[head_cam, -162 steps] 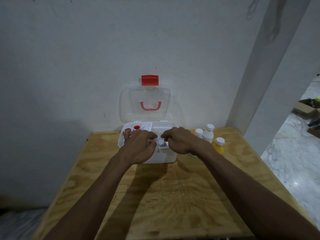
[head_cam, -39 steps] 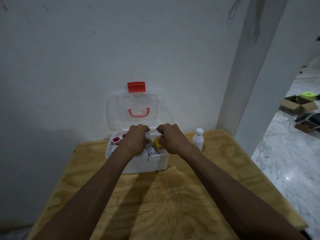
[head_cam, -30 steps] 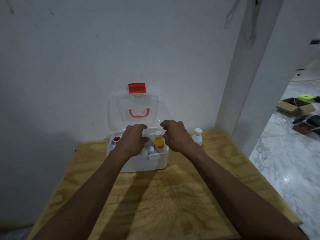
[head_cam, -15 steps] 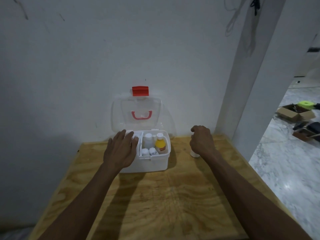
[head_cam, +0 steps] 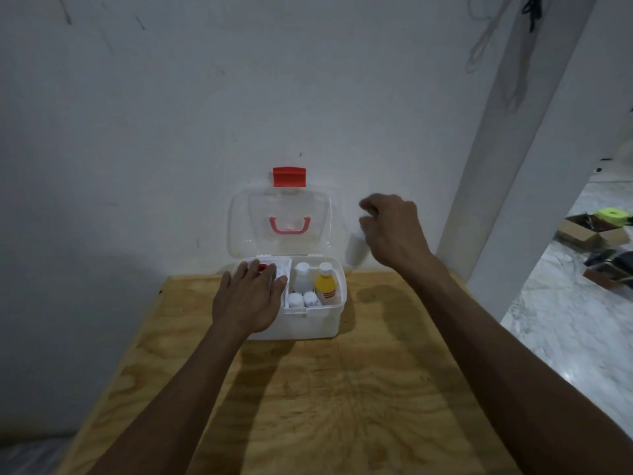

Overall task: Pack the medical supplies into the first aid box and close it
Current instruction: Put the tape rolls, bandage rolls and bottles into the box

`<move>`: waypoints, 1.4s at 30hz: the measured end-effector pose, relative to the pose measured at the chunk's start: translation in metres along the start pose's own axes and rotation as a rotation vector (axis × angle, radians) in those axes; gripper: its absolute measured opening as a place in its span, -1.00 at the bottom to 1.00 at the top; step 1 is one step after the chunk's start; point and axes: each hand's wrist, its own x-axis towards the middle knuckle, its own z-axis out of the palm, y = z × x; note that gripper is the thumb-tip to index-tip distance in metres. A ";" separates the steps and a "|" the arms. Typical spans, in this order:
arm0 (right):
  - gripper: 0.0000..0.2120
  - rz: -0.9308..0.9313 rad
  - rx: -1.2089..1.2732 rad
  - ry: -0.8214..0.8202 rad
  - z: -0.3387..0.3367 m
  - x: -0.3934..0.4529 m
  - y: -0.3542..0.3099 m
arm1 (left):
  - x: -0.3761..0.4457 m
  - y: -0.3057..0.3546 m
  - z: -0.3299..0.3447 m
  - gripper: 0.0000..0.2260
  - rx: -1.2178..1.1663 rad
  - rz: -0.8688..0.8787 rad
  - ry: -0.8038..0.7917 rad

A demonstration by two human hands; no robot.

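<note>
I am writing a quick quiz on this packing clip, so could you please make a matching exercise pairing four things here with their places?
1. yellow bottle
2. white bottle
3. left hand
4. red latch

a. top edge of the raised lid
b. on the box's left compartment
c. right compartment of the first aid box
d. lifted in the right hand

Pairs: 1-c, 2-d, 3-b, 4-a

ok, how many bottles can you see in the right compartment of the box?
4: a white bottle at back left, the yellow bottle at back right, and two small white ones, and, in front. More may be hidden underneath.
</note>
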 end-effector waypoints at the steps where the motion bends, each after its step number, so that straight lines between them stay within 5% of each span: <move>1: -0.73 -0.021 0.027 0.011 0.001 0.006 -0.009 | 0.000 0.000 0.000 -0.47 -0.001 0.000 0.001; 32: -0.73 -0.017 -0.006 -0.545 0.096 0.012 -0.015 | 0.000 -0.002 0.004 -0.43 0.004 0.018 0.044; 42: -0.77 -0.038 -0.001 -0.595 0.093 0.015 -0.013 | 0.002 -0.004 0.008 -0.43 0.003 0.006 0.048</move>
